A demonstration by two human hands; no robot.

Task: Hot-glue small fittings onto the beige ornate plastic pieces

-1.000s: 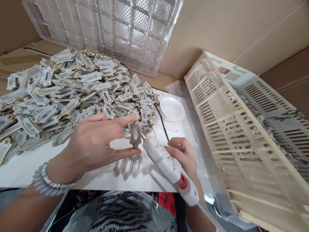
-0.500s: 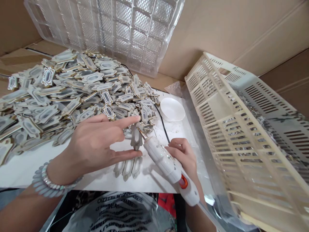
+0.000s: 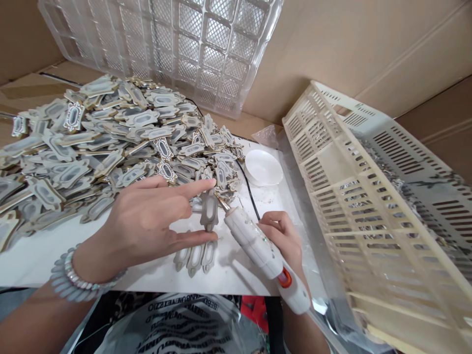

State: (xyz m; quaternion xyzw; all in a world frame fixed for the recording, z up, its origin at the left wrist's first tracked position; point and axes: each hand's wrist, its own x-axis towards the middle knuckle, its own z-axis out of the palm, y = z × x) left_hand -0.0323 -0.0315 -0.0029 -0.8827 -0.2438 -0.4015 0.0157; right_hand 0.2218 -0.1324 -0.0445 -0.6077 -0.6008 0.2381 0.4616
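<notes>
Between the index finger and thumb of my left hand (image 3: 147, 216) a small grey ornate plaque (image 3: 209, 211) is pinched at its two ends. It stands upright, its recessed oval facing me. My right hand (image 3: 283, 236) is closed round a soldering iron (image 3: 254, 241) with a white handle and an orange dial. Its copper-coloured tip (image 3: 221, 200) points up-left, beside the plaque's upper end; I cannot tell whether they touch. Just below my left thumb, 3 similar plaques (image 3: 195, 258) lie side by side on the white board (image 3: 155, 273).
A large heap of similar plaques (image 3: 110, 132) covers the left and back. A white dish (image 3: 263, 167) and a black cable (image 3: 250, 191) lie behind my right hand. At the right stands a cream slotted crate (image 3: 332, 162) holding small metallic pieces. A clear compartment tray (image 3: 184, 49) leans at the back.
The soldering iron and my right hand have shifted slightly to the right, drawing the tip back a little from the plaque's face. My left hand keeps its pinch, almost still.
</notes>
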